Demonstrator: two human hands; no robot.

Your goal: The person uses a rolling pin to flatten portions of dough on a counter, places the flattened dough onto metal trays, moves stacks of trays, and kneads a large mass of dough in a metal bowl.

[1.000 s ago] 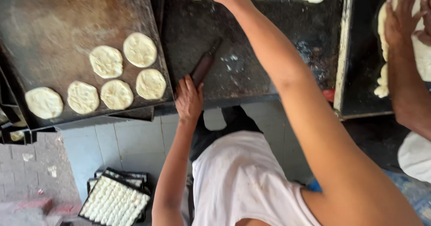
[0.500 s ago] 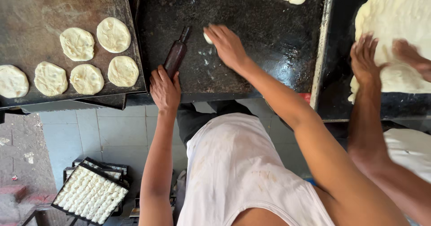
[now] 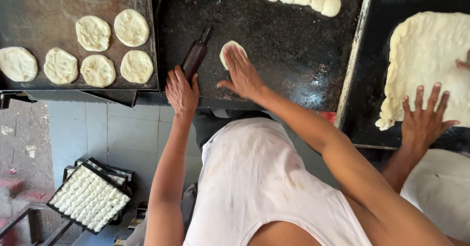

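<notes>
Dough, a small pale disc (image 3: 230, 50), lies on the dark worktop (image 3: 289, 45) under the right hand (image 3: 243, 75), fingers spread flat, while the left hand (image 3: 182, 90) loosely rests on the rolling pin (image 3: 195, 56); uneven pressing could tear the disc or stick it down.

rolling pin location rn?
Head view: the dark rolling pin lies on the black worktop, its near end by the left hand, just left of the dough piece under the right hand.
</notes>
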